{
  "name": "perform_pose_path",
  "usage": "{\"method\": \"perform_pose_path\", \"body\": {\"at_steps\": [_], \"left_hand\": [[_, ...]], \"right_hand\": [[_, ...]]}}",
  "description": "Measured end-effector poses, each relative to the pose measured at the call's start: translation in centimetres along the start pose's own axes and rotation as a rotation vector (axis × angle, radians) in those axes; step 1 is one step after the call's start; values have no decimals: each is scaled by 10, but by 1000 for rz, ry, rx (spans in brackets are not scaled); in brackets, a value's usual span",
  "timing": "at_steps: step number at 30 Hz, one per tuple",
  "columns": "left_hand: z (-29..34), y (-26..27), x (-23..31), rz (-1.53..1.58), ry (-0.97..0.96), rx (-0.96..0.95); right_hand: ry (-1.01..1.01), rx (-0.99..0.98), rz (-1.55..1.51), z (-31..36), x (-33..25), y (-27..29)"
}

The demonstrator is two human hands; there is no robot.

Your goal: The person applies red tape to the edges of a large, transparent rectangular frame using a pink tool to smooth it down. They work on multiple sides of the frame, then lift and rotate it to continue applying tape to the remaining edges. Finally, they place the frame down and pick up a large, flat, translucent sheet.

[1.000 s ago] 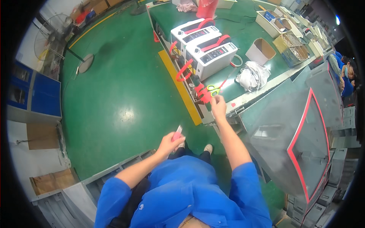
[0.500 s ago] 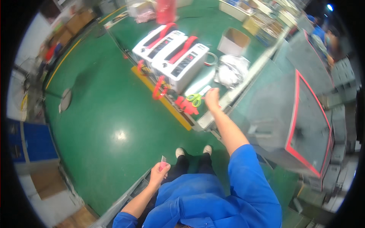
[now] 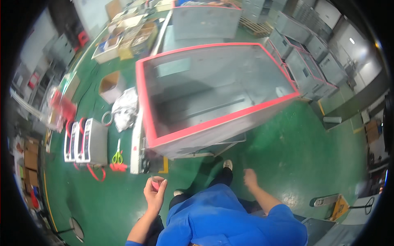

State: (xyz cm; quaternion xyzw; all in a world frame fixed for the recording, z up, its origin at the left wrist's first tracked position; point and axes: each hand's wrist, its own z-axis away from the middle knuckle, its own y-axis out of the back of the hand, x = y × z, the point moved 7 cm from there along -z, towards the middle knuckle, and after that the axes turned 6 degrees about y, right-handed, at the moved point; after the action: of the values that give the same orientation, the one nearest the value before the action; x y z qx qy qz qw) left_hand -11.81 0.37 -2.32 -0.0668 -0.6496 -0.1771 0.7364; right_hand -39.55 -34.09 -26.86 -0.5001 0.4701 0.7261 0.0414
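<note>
In my left hand, pinched between thumb and fingers, is a small flat blade with a pink grip. My right hand is closed, held low over the floor to the right; a faint thin shape above it is too blurred to name. In front of me stands a large grey metal cabinet, its open side facing up and its rim edged with red-pink tape. Neither hand touches it. Scissors with lime-green handles lie at the near end of the green worktable, beside red tape pieces.
Two white tape dispensers, a tape roll, a crumpled white plastic bag and a cardboard box are on the worktable at left. Another taped cabinet stands beyond. A yellow pallet jack is at lower right.
My view has swung right, toward the taped cabinet. My right hand has left the table near the scissors and is now over the floor. My left hand keeps the pink-gripped blade.
</note>
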Motion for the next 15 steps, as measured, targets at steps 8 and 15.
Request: {"method": "perform_pose_path", "body": {"at_steps": [8, 15], "left_hand": [[-30, -227, 174, -48, -576, -230], [-78, -376, 208, -613, -517, -149]], "right_hand": [[-76, 294, -451, -204, -4, 228], [212, -139, -217, -294, -54, 286]]}}
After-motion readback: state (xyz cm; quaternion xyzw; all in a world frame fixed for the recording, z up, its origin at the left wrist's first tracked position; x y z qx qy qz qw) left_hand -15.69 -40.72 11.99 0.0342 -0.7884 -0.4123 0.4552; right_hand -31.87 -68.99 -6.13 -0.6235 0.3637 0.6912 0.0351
